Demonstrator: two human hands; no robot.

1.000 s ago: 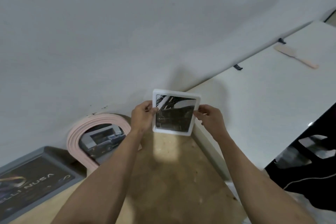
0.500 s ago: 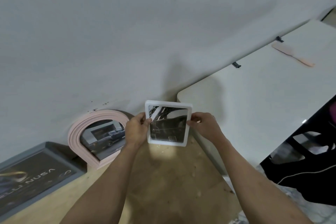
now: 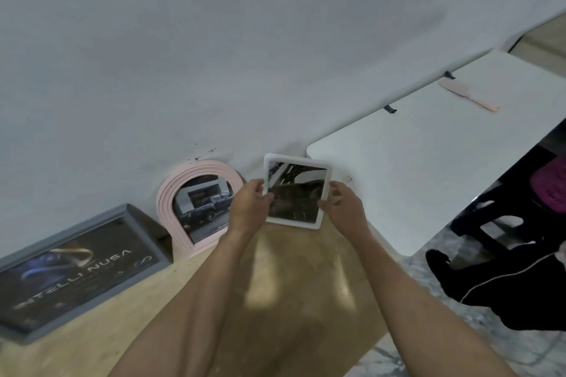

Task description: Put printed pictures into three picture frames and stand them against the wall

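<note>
A white rectangular picture frame (image 3: pixel 296 191) with a dark picture in it is upright at the back of the wooden table (image 3: pixel 284 285), close to the grey wall. My left hand (image 3: pixel 248 204) grips its left edge and my right hand (image 3: pixel 343 204) grips its right edge. Its lower edge is at the tabletop; contact cannot be told. Left of it, a pink arched frame (image 3: pixel 196 202) with a car picture leans on the wall. Further left a grey rectangular frame (image 3: pixel 76 272) with a dark poster also leans there.
A white table (image 3: pixel 428 162) adjoins on the right, with a pink brush (image 3: pixel 467 96) lying on it. A dark chair with a purple seat (image 3: pixel 545 190) and a person's black-clothed leg (image 3: pixel 505 285) are at the lower right over a marbled floor.
Both hands have lowered the white frame down toward the tabletop, near the wall beside the pink arched frame. The view has tilted so more of the grey frame shows.
</note>
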